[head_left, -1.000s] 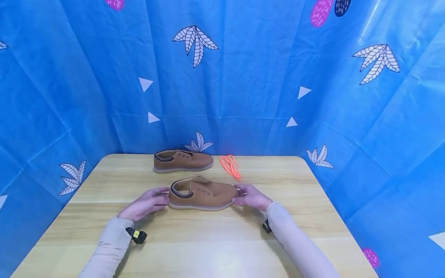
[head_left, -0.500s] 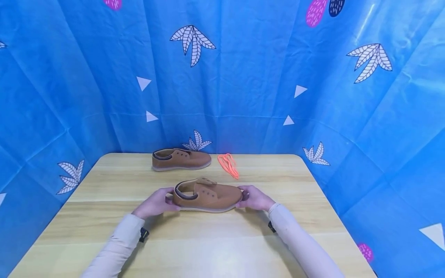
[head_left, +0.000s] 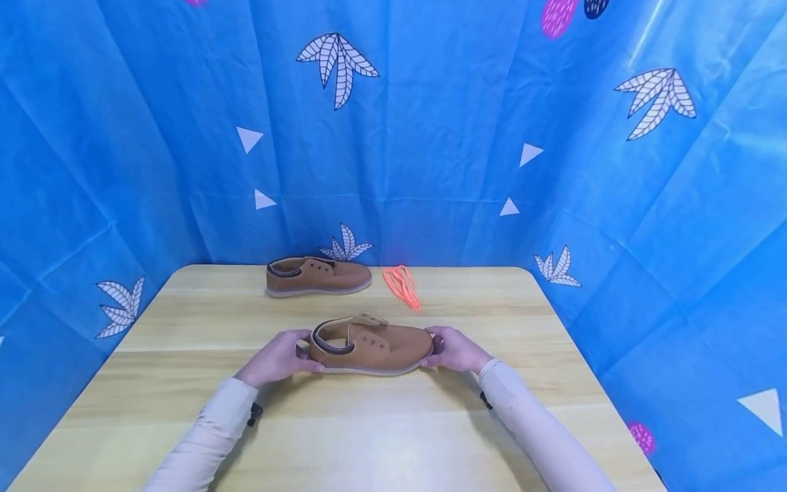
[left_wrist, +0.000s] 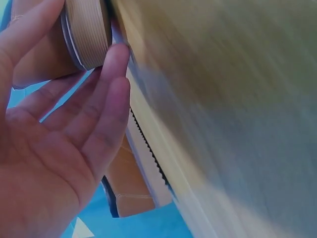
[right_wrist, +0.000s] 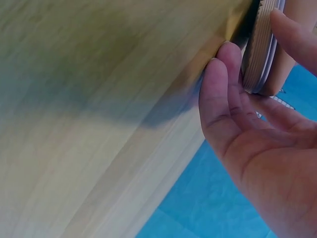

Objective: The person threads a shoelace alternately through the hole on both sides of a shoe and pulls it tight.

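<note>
A brown shoe without laces [head_left: 396, 343] lies sideways between both hands near the table's middle, its toe toward the right and its tongue raised. At the heel, my left hand [head_left: 274, 357] grips it, thumb along the near side of the sole; in the left wrist view the fingers [left_wrist: 111, 94] curve around behind the heel. My right hand [head_left: 458, 350] holds the toe end between thumb and fingers, and the right wrist view has the thumb [right_wrist: 292, 37] against the sole's edge. A matching brown shoe [head_left: 320, 277] and a bundle of orange shoelaces [head_left: 402, 285] lie farther back.
The light wooden table [head_left: 381, 437] has rounded back corners. A blue patterned curtain [head_left: 443, 123] hangs along its back and both sides, close behind the second shoe.
The held shoe has shifted slightly to the right. My left hand has moved right and closed more around the heel, its thumb now along the sole. The second shoe and laces stay put.
</note>
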`<state>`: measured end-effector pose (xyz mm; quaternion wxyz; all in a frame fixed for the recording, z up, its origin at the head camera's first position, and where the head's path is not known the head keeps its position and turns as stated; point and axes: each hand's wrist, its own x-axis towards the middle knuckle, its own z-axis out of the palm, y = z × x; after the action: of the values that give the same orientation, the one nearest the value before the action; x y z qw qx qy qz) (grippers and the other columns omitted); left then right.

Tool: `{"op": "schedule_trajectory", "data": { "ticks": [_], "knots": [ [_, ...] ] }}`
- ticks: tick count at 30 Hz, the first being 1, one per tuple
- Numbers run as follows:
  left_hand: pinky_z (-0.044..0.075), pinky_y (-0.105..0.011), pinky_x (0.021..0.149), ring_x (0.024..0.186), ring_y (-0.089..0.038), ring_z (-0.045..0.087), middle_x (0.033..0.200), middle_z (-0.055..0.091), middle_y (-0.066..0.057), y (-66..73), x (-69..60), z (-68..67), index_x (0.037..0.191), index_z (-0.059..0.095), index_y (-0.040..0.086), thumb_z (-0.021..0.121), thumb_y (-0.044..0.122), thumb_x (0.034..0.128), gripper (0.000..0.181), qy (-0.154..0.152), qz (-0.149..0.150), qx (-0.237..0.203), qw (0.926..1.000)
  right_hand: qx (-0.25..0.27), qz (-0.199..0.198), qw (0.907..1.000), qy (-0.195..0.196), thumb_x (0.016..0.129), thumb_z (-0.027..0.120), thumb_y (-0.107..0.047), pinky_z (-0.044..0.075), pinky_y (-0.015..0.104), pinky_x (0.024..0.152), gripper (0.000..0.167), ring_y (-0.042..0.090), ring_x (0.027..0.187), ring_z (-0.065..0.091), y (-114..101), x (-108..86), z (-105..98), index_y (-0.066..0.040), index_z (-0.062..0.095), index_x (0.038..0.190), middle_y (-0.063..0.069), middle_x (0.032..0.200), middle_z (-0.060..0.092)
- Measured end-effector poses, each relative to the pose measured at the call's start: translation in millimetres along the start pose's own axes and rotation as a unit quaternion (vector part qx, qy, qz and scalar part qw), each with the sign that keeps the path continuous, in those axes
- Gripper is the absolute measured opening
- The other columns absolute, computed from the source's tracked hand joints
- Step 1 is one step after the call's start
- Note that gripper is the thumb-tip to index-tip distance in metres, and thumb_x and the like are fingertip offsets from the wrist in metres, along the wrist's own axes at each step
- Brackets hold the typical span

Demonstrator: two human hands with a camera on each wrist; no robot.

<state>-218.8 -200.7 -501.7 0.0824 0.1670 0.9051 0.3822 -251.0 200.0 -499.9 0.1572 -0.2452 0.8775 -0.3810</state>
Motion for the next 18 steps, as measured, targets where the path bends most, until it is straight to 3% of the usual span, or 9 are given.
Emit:
{"op": "schedule_trajectory", "data": {
  "ticks": [4, 18],
  "knots": [
    [0.047, -0.025, 0.056, 0.067, -0.011, 0.063, 0.085, 0.069, 0.000, -0.7, -0.5, 0.3, 0.116, 0.068, 0.008, 0.091, 0.031, 0.0787, 0.049, -0.001, 0.005, 0.007, 1.0000, 0.000, -0.002, 1.0000, 0.000, 0.087, 0.081, -0.009, 0.053, 0.024, 0.065, 0.053, 0.012, 0.075, 0.061, -0.3, -1.2, 0.3, -0.006, 0.061, 0.136, 0.006, 0.095, 0.071],
    [0.048, -0.026, 0.060, 0.070, -0.013, 0.061, 0.087, 0.068, 0.002, -2.7, -1.6, 2.4, 0.119, 0.069, 0.012, 0.091, 0.035, 0.0780, 0.052, 0.003, -0.004, 0.006, 1.0000, 0.017, 0.003, 0.9999, -0.001, 0.088, 0.082, -0.012, 0.054, 0.025, 0.067, 0.054, 0.013, 0.076, 0.062, 2.8, -3.3, 1.7, -0.006, 0.061, 0.137, 0.006, 0.094, 0.071]
  ]
}}
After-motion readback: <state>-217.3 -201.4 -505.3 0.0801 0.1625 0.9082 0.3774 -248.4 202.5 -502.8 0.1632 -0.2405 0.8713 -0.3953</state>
